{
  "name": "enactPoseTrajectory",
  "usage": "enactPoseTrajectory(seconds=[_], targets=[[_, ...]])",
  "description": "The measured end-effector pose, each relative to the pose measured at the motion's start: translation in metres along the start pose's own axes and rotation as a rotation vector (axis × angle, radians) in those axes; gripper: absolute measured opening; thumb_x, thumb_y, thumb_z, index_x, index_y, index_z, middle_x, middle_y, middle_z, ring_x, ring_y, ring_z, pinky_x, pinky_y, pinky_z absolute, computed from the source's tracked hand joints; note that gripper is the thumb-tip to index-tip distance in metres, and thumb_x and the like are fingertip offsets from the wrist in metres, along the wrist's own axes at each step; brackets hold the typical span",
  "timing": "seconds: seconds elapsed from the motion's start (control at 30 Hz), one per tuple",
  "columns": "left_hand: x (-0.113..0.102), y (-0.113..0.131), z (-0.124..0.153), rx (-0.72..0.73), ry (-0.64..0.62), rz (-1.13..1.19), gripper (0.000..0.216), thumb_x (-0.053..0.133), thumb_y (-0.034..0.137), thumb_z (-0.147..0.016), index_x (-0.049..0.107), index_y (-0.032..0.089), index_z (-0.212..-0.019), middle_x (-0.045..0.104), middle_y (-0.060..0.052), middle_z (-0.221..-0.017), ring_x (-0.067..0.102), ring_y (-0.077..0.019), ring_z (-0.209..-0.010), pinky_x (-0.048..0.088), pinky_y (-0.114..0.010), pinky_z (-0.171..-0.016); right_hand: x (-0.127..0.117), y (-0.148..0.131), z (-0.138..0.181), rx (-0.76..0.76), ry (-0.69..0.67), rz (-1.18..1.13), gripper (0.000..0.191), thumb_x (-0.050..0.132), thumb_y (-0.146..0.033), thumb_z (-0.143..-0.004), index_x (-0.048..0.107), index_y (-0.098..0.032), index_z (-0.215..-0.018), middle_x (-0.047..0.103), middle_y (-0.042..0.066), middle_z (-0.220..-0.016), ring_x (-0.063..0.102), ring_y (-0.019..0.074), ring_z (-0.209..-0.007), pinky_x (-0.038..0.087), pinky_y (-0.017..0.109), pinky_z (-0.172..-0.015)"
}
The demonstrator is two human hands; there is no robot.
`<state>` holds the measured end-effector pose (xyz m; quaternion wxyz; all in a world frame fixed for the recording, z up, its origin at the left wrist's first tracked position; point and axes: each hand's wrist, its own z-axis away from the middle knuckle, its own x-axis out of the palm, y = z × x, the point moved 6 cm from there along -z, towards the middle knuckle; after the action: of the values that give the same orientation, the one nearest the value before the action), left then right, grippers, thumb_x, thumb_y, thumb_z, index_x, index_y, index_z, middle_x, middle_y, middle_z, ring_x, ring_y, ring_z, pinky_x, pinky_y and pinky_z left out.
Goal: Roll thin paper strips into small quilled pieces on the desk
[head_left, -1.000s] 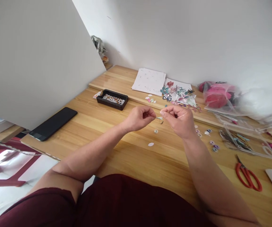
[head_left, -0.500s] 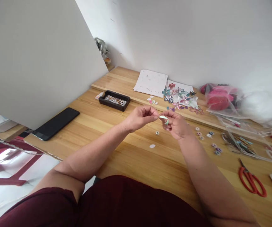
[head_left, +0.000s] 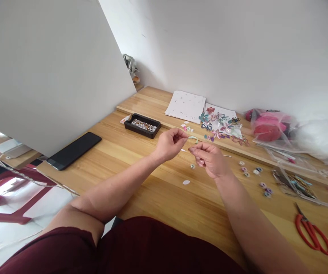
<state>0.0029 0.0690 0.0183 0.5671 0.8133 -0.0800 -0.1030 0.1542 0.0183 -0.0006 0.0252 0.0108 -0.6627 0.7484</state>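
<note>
Just above the wooden table, my left hand (head_left: 170, 144) is closed in a pinch on one end of a narrow, curved pale green strip (head_left: 192, 137). The strip's other end bends down close to my right fingertips. My right hand (head_left: 208, 159) is closed with thumb and finger pressed together; what lies between them is too small to make out. Beneath my hands, a white petal-shaped piece (head_left: 186, 182) and a small thread bobbin (head_left: 192, 166) rest on the tabletop. A thin pale needle-like stick (head_left: 227, 155) shows beside my right hand.
A black tray (head_left: 142, 131) of beads stands left of centre, with a phone (head_left: 74, 151) further left. Paper sheets (head_left: 185, 106) and coloured thread flowers (head_left: 222, 125) lie at the back. On the right are several bobbins (head_left: 244, 170), a clear box (head_left: 300, 186) and red-handled scissors (head_left: 313, 234).
My hands have drawn slightly apart, and the pale green strip now extends from my left fingers instead of lying against my right ones. The whole view has shifted a little.
</note>
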Motion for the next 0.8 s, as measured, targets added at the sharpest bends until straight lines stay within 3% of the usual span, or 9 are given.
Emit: enactPoseTrajectory(seconds=[0.17, 0.33, 0.57, 0.8], targets=[[0.0, 0.004, 0.003, 0.147, -0.006, -0.267, 0.004, 0.062, 0.012, -0.079, 0.064, 0.016, -0.079, 0.064, -0.001, -0.074, 0.051, -0.0107, -0.064, 0.041, -0.024, -0.062, -0.005, -0.017, 0.005, -0.188, 0.076, 0.204, 0.021, 0.081, -0.035, -0.069, 0.071, -0.016, -0.072, 0.048, -0.005, -0.052, 0.031, 0.0056, -0.045, 0.021, 0.023, -0.044], [0.014, 0.01, 0.011, 0.201, -0.22, -0.299, 0.008, 0.06, 0.01, -0.08, 0.066, 0.015, -0.08, 0.065, -0.001, -0.075, 0.054, -0.0117, -0.067, 0.042, -0.024, -0.064, -0.009, -0.033, 0.011, -0.3, 0.093, 0.36, 0.018, 0.078, -0.032, -0.073, 0.072, -0.015, -0.073, 0.049, -0.004, -0.055, 0.036, 0.0074, -0.052, 0.026, 0.024, -0.049], [0.022, 0.021, 0.016, 0.179, -0.405, -0.105, 0.004, 0.062, 0.017, -0.084, 0.064, 0.014, -0.083, 0.063, -0.002, -0.076, 0.052, -0.0111, -0.067, 0.043, -0.024, -0.065, -0.02, -0.027, 0.001, -0.169, 0.057, 0.218, 0.025, 0.081, -0.037, -0.066, 0.069, -0.015, -0.071, 0.046, -0.005, -0.051, 0.031, 0.0053, -0.045, 0.019, 0.024, -0.044], [0.018, 0.01, 0.009, 0.062, -0.317, 0.152, 0.019, 0.068, 0.031, -0.085, 0.059, 0.014, -0.085, 0.054, 0.0, -0.073, 0.045, -0.0088, -0.063, 0.036, -0.023, -0.059, -0.019, -0.008, -0.006, 0.026, 0.036, -0.1, 0.033, 0.088, -0.032, -0.052, 0.066, -0.017, -0.071, 0.046, -0.007, -0.051, 0.028, 0.003, -0.041, 0.018, 0.021, -0.041]])
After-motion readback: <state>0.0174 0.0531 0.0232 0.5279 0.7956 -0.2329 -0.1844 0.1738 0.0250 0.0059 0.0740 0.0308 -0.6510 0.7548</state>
